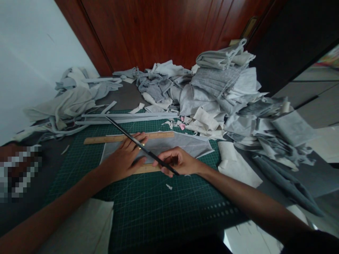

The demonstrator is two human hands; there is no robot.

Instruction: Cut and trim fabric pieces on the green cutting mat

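A grey fabric piece (169, 143) lies flat on a green cutting mat (143, 204). One wooden ruler (97, 139) runs along its far edge and another wooden ruler (148, 168) along its near edge. My left hand (131, 153) rests with fingers stretched over the fabric, reaching toward the far ruler, its thumb by the near one. In my right hand (178, 160), the fingers close around the near end of a long, thin black tool (127, 134). That tool tapers to a point and slants up-left across my left hand; its exact kind is unclear.
Grey and off-white fabric heaps (212, 81) fill the back and right of the table. More cloth (66, 102) lies at the left by the wall. Narrow strips (127, 115) cross the mat's far side. A pale cloth (84, 225) covers the near left corner.
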